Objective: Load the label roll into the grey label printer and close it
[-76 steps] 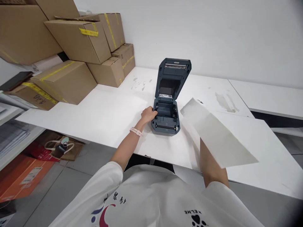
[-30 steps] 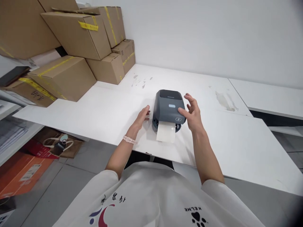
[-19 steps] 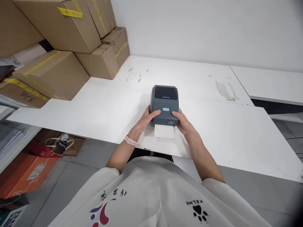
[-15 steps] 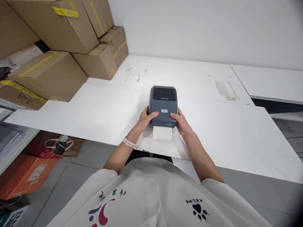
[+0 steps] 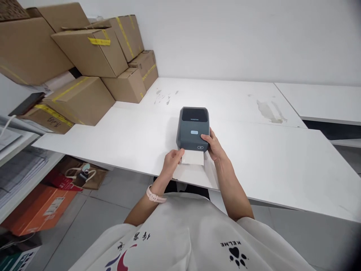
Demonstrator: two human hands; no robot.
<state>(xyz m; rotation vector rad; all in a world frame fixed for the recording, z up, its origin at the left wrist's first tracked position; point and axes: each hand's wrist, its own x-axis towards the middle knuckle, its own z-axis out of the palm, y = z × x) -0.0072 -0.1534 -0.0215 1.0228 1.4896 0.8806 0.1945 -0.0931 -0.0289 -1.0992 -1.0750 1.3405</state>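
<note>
A dark grey label printer (image 5: 194, 126) rests on the white table in front of me, its front toward me. From its front slot sticks out a blank white paper label (image 5: 193, 158). With thumb and fingers closed, my left hand (image 5: 171, 162) pinches the label's left edge, close under the slot; the exact contact is partly hidden by the thumb. My right hand (image 5: 216, 146) grips the printer's right side, thumb on top and fingers down the side. A pale pink band (image 5: 155, 196) circles my left wrist.
Cardboard boxes (image 5: 84, 99) with yellow tape are stacked at the table's left rear. The white table (image 5: 254, 158) has worn patches and a front edge close to my body. Left and below, a shelf (image 5: 17, 177) and an orange box (image 5: 42, 210) stand over the tiled floor.
My left hand has left the printer's left side and come down toward me to the label's left edge. My right hand stays on the printer. The view has tilted up slightly.
</note>
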